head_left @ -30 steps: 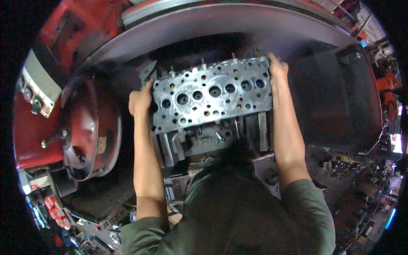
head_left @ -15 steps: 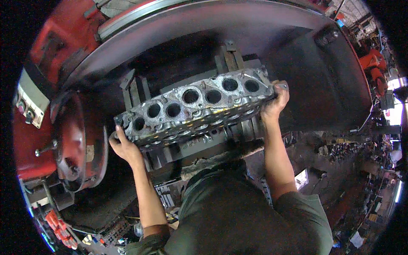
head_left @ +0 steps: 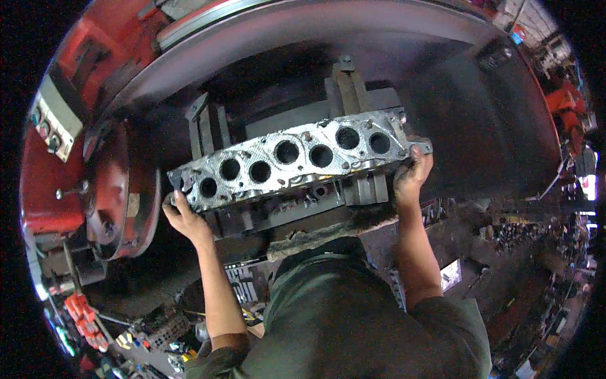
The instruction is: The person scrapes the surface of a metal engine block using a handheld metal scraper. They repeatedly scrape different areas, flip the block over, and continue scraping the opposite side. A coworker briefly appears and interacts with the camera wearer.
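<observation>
A long silvery cylinder head (head_left: 303, 156) with a row of several dark round ports spans the middle of the view, its right end tilted higher in the picture. Studs and a textured gasket-like face show on the side turned toward me. My left hand (head_left: 187, 221) grips its left end, thumb up on the metal and fingers wrapped below. At the other end my right hand (head_left: 413, 174) holds the corner, its thumb near a small protruding tab. Most of the fingers of both hands are hidden behind the part.
Below the part lies a dark metal fixture (head_left: 303, 211) with two upright clamp brackets, the left bracket (head_left: 205, 129) and the right bracket (head_left: 349, 91). A red machine wheel (head_left: 107, 196) and a switch panel (head_left: 57, 120) stand at left. A curved dark housing (head_left: 467, 114) surrounds the fixture.
The cylinder head has rolled in my hands so its ported face now turns more fully toward me, and the lower holed side has gone out of sight. Both hands keep their grip.
</observation>
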Demonstrator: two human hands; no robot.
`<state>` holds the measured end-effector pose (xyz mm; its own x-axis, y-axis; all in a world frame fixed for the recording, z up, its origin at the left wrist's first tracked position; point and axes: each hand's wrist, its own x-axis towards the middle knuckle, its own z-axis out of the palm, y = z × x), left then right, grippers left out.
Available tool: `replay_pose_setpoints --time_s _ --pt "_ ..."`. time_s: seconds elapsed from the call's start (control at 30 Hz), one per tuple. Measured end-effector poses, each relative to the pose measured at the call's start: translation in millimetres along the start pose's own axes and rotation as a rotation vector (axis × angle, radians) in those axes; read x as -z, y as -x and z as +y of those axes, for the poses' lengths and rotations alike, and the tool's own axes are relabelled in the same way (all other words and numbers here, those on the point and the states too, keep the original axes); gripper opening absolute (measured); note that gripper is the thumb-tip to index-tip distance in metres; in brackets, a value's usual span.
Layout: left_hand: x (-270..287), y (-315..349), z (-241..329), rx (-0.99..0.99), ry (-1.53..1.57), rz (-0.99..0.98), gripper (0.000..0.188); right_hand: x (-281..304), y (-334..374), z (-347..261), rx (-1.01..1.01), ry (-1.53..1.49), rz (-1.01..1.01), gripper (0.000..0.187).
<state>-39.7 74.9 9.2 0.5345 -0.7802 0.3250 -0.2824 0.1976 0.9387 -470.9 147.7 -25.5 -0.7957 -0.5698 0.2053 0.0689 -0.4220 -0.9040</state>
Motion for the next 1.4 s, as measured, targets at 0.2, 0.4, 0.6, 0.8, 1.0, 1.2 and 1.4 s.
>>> replay_pose_setpoints --time_s 0.2,0.4,0.6,0.8,1.0,1.2,1.4 --pt "-1 -3 11 0.082 -0.053 0.013 0.039 0 -7 -7 -0.05 -0.03 -0.116 0.035" --pt "8 9 41 -0.089 -0.311 -0.009 0.04 -2 -7 -32 0.166 0.422 -0.14 0.042" --pt "17 8 56 -0.208 -0.622 -0.244 0.048 -3 -17 -71 0.569 0.974 -0.427 0.03" --pt "24 15 60 -0.164 -0.487 -0.306 0.058 4 -17 -86 0.58 0.977 -0.588 0.031" --pt "32 17 67 -0.318 -0.659 -0.37 0.076 13 -17 -77 0.574 0.985 -0.579 0.035" --pt "26 18 53 -0.375 -0.698 -0.273 0.079 23 -19 -55 0.702 0.939 -0.516 0.034" --pt "27 17 45 -0.439 -0.747 -0.258 0.078 27 -22 -41 0.756 0.911 -0.49 0.04"
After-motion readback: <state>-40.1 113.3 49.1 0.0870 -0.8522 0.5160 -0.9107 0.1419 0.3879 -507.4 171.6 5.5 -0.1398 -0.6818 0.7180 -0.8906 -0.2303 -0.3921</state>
